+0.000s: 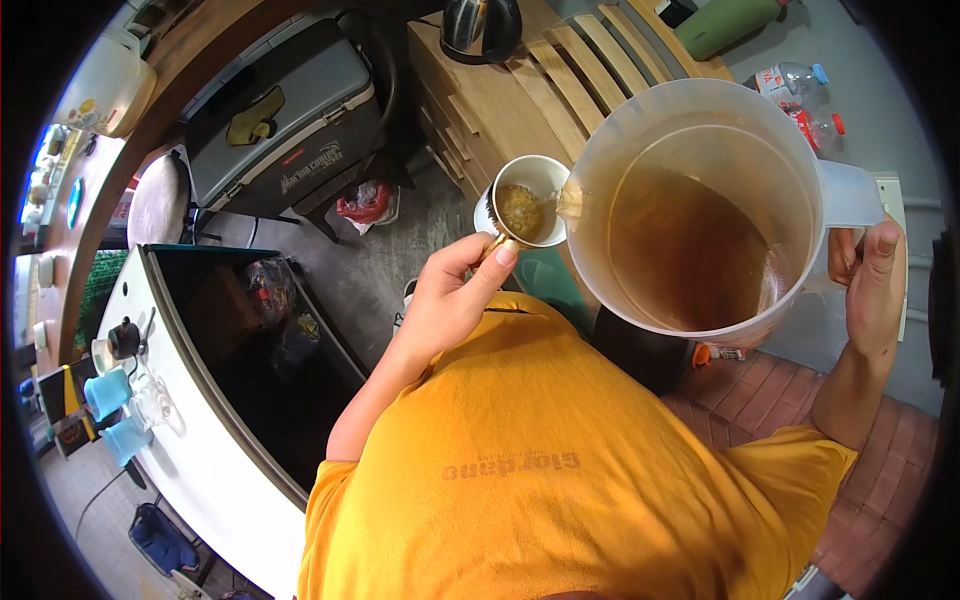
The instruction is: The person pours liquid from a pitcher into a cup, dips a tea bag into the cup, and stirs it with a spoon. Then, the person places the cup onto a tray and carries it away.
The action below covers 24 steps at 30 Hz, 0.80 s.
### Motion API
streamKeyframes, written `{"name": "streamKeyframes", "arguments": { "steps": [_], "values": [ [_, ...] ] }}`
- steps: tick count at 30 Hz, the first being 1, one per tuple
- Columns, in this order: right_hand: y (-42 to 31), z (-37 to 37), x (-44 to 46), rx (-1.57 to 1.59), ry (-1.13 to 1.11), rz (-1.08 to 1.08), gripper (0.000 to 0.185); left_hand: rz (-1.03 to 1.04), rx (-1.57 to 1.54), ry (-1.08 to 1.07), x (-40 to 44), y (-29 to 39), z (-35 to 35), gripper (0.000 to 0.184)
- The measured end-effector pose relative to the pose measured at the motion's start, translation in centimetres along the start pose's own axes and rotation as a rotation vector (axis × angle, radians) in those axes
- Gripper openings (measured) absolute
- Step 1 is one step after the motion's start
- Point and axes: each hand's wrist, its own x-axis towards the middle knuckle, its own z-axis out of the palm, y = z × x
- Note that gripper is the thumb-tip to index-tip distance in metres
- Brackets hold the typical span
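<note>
Left hand (447,302) pinches the gold-handled white ceramic mug (543,178), catching brown liquid (690,250); right hand (876,292) clamps the tall translucent plastic pitcher (790,160) tilted.

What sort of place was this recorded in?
Probably a drinks-making corner, at home or in a small shop: there's a large pitcher of brown liquid, a kettle on a wooden unit and a cooler box.

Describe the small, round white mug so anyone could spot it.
Find the big, translucent plastic pitcher of brown liquid in the right hand. At its spout, the left hand holds the mug by its gold-coloured handle. Unlike the pitcher, it is opaque and far smaller.
</note>
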Motion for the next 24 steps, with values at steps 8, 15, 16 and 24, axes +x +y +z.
{"name": "streamKeyframes", "arguments": {
  "steps": [8, 15, 16, 24],
  "values": [
    [-0.4, 0.5, -0.2, -0.007, 0.059, 0.011, 0.065, 0.016, 0.014, -0.006, -0.2, -0.1, 0.0, 0.034],
    [-0.2, 0.0, -0.6, -0.018, -0.009, 0.014, 0.067, 0.014, 0.012, -0.008, -0.5, -0.1, 0.0, 0.034],
    [-0.2, 0.0, -0.6, -0.013, -0.005, 0.019, 0.067, 0.004, 0.021, -0.011, -0.6, -0.1, 0.0, 0.034],
    [-0.5, 0.5, -1.1, 0.013, 0.011, 0.031, 0.065, 0.051, 0.087, 0.016, -1.0, -0.2, 0.2, 0.028]
  ]
}}
